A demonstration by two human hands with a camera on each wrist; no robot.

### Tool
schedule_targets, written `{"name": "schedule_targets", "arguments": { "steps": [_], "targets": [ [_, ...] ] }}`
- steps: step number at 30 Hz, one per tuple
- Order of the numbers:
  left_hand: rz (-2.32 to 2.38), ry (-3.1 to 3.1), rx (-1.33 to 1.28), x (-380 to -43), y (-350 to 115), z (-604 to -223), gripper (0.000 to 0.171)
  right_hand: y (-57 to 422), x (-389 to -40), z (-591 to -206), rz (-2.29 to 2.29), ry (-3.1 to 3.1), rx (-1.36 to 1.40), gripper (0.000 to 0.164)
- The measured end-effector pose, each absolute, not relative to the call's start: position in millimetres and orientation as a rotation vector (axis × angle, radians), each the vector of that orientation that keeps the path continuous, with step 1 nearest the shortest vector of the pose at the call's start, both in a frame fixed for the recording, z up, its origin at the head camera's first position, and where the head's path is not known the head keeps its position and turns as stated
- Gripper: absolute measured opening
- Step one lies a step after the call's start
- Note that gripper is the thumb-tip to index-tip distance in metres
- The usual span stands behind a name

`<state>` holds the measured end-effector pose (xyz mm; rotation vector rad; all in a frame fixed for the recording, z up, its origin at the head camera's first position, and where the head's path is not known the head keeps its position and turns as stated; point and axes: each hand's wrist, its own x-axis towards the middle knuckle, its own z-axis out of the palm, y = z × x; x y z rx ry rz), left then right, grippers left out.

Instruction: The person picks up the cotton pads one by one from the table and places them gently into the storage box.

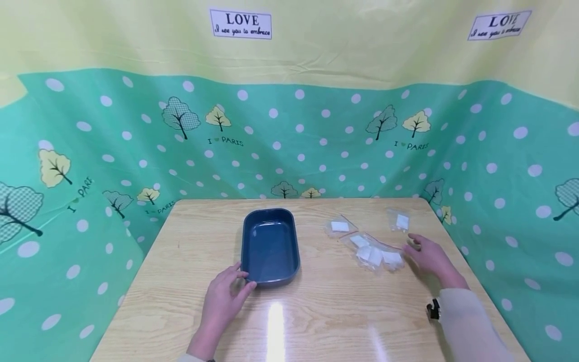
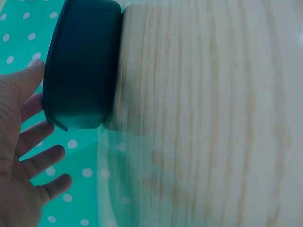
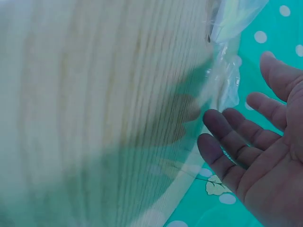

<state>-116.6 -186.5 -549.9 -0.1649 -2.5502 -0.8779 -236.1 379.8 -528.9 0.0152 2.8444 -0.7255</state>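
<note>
A dark blue rectangular dish (image 1: 271,251) stands on the wooden table, left of its middle. At the dish's near left corner is my left hand (image 1: 222,297), thumb and forefinger at the rim and the other fingers spread loosely in the left wrist view (image 2: 23,146). Several small clear zip bags (image 1: 368,251) with white contents lie in a loose cluster on the right. My right hand (image 1: 429,256) hovers just right of that cluster, holding nothing, its fingers loosely bent in the right wrist view (image 3: 265,146). Beyond it lies a separate zip bag (image 1: 400,221).
The wooden table (image 1: 334,311) is enclosed at the back and sides by a green polka-dot curtain (image 1: 289,146) with a yellow upper part. A black object (image 1: 433,309) sits at the right wrist, by the pale sleeve (image 1: 466,322).
</note>
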Motion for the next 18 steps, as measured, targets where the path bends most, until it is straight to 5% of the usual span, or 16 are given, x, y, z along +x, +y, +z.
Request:
{"name": "schedule_targets", "arguments": {
  "steps": [18],
  "targets": [
    [-0.960, -2.623, 0.002, -117, -183, -549, 0.037, 378, -284, -537, -0.558, 2.918, -0.023, 0.064]
  ]
}}
